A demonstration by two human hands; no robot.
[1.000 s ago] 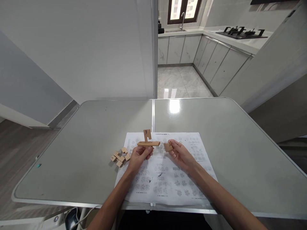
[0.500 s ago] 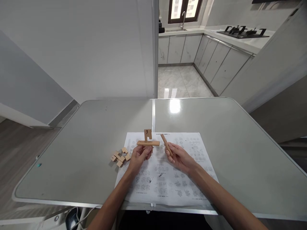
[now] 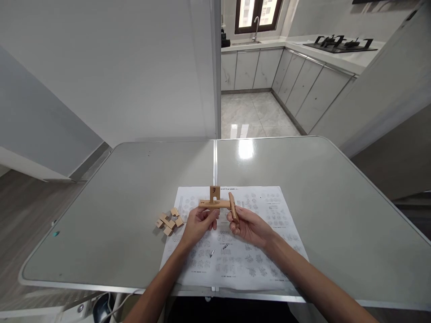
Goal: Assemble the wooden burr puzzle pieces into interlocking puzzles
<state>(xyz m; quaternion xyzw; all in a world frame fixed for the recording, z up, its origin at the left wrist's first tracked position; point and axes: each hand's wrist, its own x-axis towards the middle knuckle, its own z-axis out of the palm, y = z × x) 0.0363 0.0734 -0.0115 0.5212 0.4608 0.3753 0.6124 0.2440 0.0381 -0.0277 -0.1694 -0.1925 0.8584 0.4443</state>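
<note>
My left hand (image 3: 201, 223) is closed around the underside of a flat wooden puzzle piece (image 3: 214, 204) lying level above the paper. Upright on that piece stands a notched wooden piece (image 3: 214, 193) with a dark mark like a 3. My right hand (image 3: 247, 224) pinches a wooden stick-like piece (image 3: 233, 208), tilted, at the right end of the level piece. From this angle the two seem to meet; whether they interlock I cannot tell. A small heap of notched wooden pieces (image 3: 169, 221) lies left of my left hand.
A large printed instruction sheet (image 3: 235, 273) with many small diagrams lies under my hands on the grey folding table (image 3: 111, 215). A metal seam (image 3: 215, 161) runs down the table's middle. A small teal bit (image 3: 55, 233) lies near the left edge.
The left hand's wooden assembly has shifted right and turned slightly. The right hand's stick-like piece has become steeper, and the gap between the two has closed.
</note>
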